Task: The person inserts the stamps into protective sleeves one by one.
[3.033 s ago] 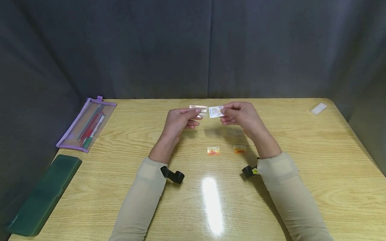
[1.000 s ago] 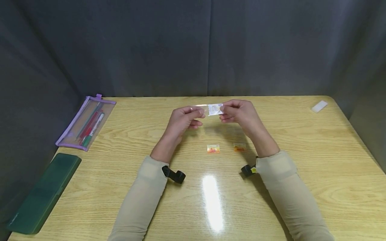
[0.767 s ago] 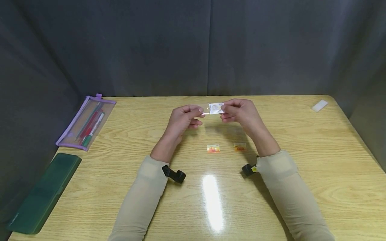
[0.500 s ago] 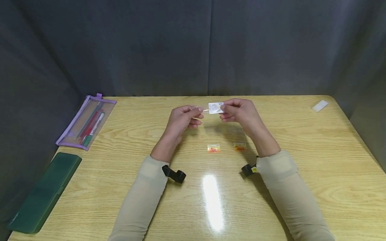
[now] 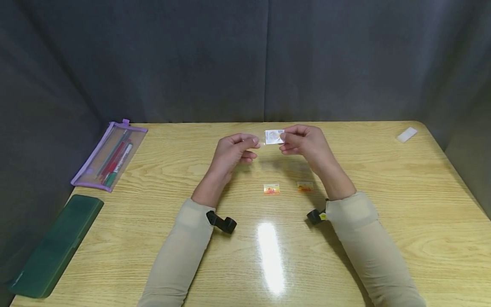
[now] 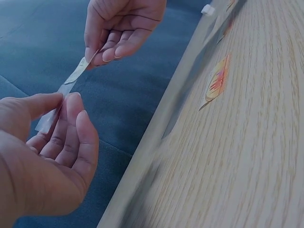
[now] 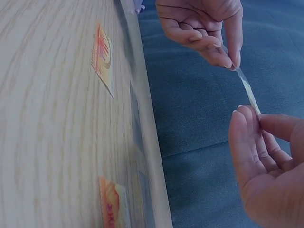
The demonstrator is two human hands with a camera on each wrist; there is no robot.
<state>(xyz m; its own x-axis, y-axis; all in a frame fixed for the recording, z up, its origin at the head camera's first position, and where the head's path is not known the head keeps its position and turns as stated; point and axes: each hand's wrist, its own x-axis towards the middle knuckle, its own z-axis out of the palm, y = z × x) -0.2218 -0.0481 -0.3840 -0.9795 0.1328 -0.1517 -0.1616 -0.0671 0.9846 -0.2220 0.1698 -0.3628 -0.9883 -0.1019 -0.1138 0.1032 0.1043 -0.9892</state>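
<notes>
Head view: the right hand (image 5: 304,142) pinches a white stamp (image 5: 272,137) above the far part of the desk (image 5: 395,183); the left hand (image 5: 233,149), just apart, pinches a clear film. Two orange stamps (image 5: 271,190) lie below.

Left wrist view: the film (image 6: 46,122) meets the white stamp; whether it encloses the stamp cannot be told.

Right wrist view: the white stamp, nearly edge-on, extends between both hands.

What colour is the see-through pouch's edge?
The pouch's edge is purple, clearest in the head view.
</notes>
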